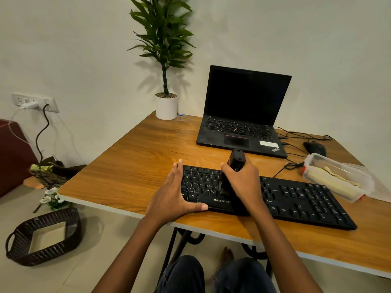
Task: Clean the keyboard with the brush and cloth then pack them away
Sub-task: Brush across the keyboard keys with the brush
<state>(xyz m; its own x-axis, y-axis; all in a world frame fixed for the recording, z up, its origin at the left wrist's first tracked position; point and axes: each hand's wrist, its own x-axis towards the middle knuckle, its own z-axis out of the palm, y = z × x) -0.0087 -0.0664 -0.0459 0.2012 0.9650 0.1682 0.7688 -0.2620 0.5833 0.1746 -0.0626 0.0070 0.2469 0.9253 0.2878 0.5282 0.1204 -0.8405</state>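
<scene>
My right hand [241,185] grips the black brush [236,160] upright, bristles down on the Zebronics keyboard [306,199]; my left hand [175,193], fingers straight, presses its left end. The cloth [332,176] lies in the clear box [312,158] beside it

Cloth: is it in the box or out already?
In. The cloth lies inside the clear plastic box, right of the keyboard.

On the surface [131,166], the keyboard [300,197] lies before the laptop [241,115]; the container [362,183] (cloth [334,179] inside) sits near its right end.
</scene>
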